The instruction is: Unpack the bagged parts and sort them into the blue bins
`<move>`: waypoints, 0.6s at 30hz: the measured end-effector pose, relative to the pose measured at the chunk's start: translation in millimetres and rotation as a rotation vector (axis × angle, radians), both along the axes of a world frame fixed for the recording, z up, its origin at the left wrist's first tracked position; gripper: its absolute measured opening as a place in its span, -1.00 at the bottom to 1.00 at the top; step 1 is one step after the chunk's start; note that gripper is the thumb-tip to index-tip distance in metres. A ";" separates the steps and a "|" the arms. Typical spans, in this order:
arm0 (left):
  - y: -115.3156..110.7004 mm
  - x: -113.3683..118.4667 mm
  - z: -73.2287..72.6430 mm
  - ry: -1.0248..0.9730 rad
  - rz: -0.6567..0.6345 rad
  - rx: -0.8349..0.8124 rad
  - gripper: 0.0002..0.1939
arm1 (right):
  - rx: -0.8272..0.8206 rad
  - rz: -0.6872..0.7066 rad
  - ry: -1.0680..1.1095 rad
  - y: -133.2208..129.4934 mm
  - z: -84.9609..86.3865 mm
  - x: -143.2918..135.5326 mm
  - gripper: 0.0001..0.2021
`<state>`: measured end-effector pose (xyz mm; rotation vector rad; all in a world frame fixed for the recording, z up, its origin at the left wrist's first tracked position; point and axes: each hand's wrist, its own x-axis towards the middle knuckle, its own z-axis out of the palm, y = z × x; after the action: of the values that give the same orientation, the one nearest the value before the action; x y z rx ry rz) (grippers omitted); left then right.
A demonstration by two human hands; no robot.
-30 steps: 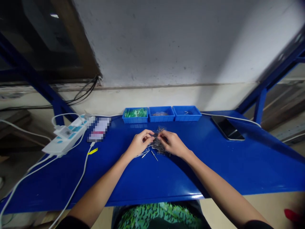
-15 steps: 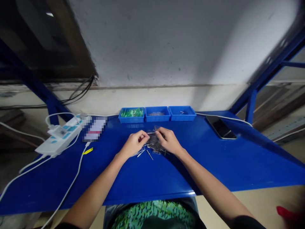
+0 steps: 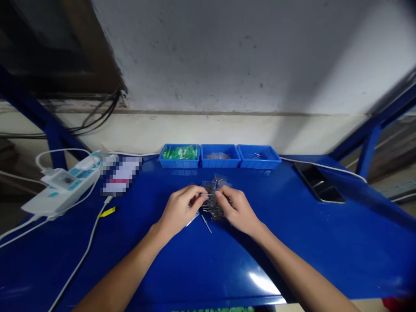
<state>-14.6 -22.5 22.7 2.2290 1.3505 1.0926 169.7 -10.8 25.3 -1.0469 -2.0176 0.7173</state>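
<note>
Over the middle of the blue table, my left hand (image 3: 182, 208) pinches a thin silvery metal pin (image 3: 208, 195), shaped like a blind rivet. The pin lies level between my two hands. At its right end, the thumb and fingers of my right hand (image 3: 237, 208) are closed together. Beneath and between the hands is a pile of similar pins (image 3: 214, 211), some in small clear plastic bags (image 3: 219, 178). One loose pin (image 3: 206, 224) rests just in front of the pile, and another (image 3: 192, 219) lies partly under my left hand.
Three blue bins line the back edge: one with green packets (image 3: 180, 152), one with small clear bags (image 3: 218, 156), one with a few pins (image 3: 259, 155). A white power strip (image 3: 61, 186) and cables (image 3: 87, 247) are at left, a black phone (image 3: 320, 182) at right.
The view has shifted, so the table looks nearer. My hands stay close together over the pile, and the pin now shows level between their fingertips.
</note>
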 end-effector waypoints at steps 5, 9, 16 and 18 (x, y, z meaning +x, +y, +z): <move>1.0 -1.7 1.0 -0.002 -0.006 0.005 -0.89 | 0.038 0.021 -0.014 -0.2 1.5 4.0 -0.83; 2.3 -3.2 0.5 -0.011 -0.042 -0.016 -0.88 | 0.093 0.048 -0.055 -0.7 2.9 7.1 -0.85; 3.4 -8.6 -4.1 -0.128 -0.106 -0.007 -0.86 | 0.104 0.227 -0.072 -5.1 14.3 10.2 -0.88; 3.4 -9.2 -3.9 -0.137 -0.134 0.005 -0.85 | 0.037 0.262 -0.027 -5.9 16.2 11.5 -0.88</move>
<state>-23.8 -19.1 18.9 2.1689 1.1275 1.1779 181.3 -16.7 41.5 -0.7826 -2.2079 0.7995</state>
